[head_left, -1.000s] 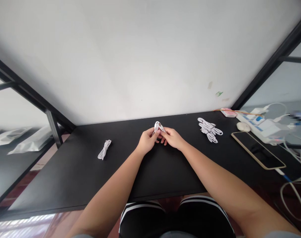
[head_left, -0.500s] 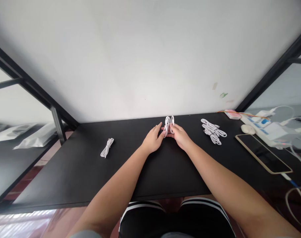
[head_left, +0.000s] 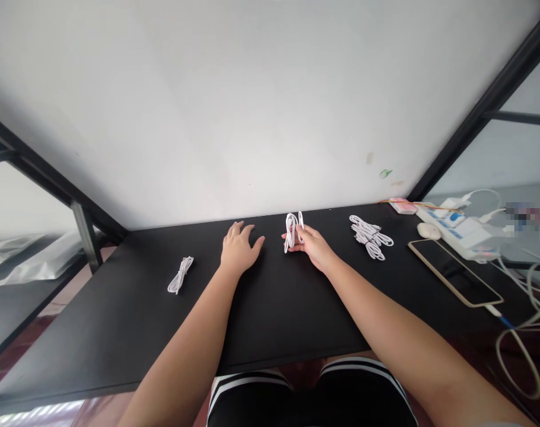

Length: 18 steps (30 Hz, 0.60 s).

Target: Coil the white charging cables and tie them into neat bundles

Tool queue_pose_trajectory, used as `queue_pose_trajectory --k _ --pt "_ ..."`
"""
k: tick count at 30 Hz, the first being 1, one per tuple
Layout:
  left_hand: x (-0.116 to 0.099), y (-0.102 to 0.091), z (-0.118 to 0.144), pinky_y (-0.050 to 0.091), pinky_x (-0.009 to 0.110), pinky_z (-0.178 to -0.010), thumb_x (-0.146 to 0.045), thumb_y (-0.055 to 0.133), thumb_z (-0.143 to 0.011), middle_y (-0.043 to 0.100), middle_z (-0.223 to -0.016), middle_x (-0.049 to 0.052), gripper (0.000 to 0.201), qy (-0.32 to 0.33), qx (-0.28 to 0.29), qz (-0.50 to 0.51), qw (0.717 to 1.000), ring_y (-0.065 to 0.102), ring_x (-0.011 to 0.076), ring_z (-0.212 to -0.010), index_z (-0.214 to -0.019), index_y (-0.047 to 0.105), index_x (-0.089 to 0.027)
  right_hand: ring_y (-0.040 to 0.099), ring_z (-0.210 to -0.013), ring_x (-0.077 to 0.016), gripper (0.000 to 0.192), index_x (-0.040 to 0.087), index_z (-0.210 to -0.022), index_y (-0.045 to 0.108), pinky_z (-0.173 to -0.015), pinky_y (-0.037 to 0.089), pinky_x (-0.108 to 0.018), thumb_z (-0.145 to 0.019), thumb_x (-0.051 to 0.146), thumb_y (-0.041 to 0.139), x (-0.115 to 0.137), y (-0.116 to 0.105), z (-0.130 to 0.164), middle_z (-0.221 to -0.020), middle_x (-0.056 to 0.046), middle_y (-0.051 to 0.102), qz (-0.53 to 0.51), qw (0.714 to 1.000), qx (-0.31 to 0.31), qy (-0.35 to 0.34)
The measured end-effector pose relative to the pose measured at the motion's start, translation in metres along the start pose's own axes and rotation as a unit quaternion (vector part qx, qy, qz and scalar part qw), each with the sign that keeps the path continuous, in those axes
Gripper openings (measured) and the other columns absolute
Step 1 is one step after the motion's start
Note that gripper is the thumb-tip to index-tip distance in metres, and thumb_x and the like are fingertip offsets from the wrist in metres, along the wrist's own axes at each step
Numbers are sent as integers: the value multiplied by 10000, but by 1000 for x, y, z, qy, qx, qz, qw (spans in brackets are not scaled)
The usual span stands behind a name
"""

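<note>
Both hands sit over the black table, past its middle toward the wall. Our right hand pinches a folded white cable between thumb and fingers, with the loops standing upright above the knuckles and the lower end touching or nearly touching the tabletop; we cannot tell which. Our left hand lies open, palm down, fingers spread, at about 9 o'clock from the held cable and clearly apart from it, holding nothing. We cannot tell whether the palm rests on the surface or hovers just above.

At 9 o'clock from the left hand, well apart, a small bundled cable lies flat on the table. At 3 o'clock from the right hand, near but not touching, a loose pile of white cables is spread out. Farther along toward 3 o'clock a phone lies face up, screen dark, with a cord at its near end. Beyond it, at roughly 2 o'clock, a white power strip holds plugged chargers. A white wall rises behind the table.
</note>
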<state>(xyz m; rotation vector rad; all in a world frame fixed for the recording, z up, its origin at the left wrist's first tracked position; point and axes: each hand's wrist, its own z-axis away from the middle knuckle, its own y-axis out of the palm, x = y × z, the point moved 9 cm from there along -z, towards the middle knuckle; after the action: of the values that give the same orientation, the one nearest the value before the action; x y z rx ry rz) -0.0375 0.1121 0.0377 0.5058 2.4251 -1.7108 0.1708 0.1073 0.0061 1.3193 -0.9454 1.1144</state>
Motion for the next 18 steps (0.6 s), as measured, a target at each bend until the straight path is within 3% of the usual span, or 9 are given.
queue_pose_trajectory --k 3,5,7,10,12,15,18 --pt "0 26 0 247 555 -1179 -646 418 -920 369 -1586 183 709 -4 89 6 996 265 367 -1498 -1455 498 -188 707 -741 -158 266 164 -1021 649 -637 589 -271 -1009 368 479 0 1 0 -983 -125 764 2 1000 3 -3" --pt "4 31 0 213 577 -1182 -669 381 -918 377 -1576 208 752 -25 109 -15 994 298 386 -1480 -1458 490 -157 707 -750 -157 272 167 -1024 647 -641 589 -267 -1005 389 489 0 1 0 -986 -123 763 7 1000 3 -5" --pt "12 21 0 186 611 -1171 -670 395 -903 464 -1503 250 754 -48 93 -56 993 356 422 -1437 -1385 559 -115 705 -751 -156 275 171 -1024 645 -640 589 -265 -999 405 502 -1 1 -1 -987 -120 762 12 1000 3 -6" --pt "29 0 0 128 683 -1141 -656 435 -877 658 -1226 294 690 -86 81 -124 985 428 474 -1357 -1151 695 -78 700 -736 -151 273 173 -1012 642 -632 589 -265 -991 415 519 -2 0 -1 -986 -114 759 16 1000 5 -6" --pt "43 -12 3 90 725 -1123 -633 434 -883 697 -1108 293 646 -125 88 -147 977 454 483 -1325 -1066 718 -82 698 -725 -149 272 170 -1002 643 -618 586 -261 -992 412 519 -2 0 -1 -980 -115 755 21 1000 7 -5" --pt "50 -33 4 92 748 -1116 -588 478 -882 635 -1263 288 596 -149 32 -135 979 361 479 -1400 -1125 697 -90 697 -723 -144 266 164 -994 650 -602 580 -248 -997 389 509 -2 1 0 -975 -113 751 31 999 13 -6" --pt "26 -46 4 235 622 -1162 -516 497 -912 592 -1365 221 509 -84 -57 -34 994 405 399 -1395 -1180 680 -123 689 -712 -139 244 165 -994 651 -585 575 -241 -988 372 522 -3 5 0 -954 -102 745 32 999 21 -1"
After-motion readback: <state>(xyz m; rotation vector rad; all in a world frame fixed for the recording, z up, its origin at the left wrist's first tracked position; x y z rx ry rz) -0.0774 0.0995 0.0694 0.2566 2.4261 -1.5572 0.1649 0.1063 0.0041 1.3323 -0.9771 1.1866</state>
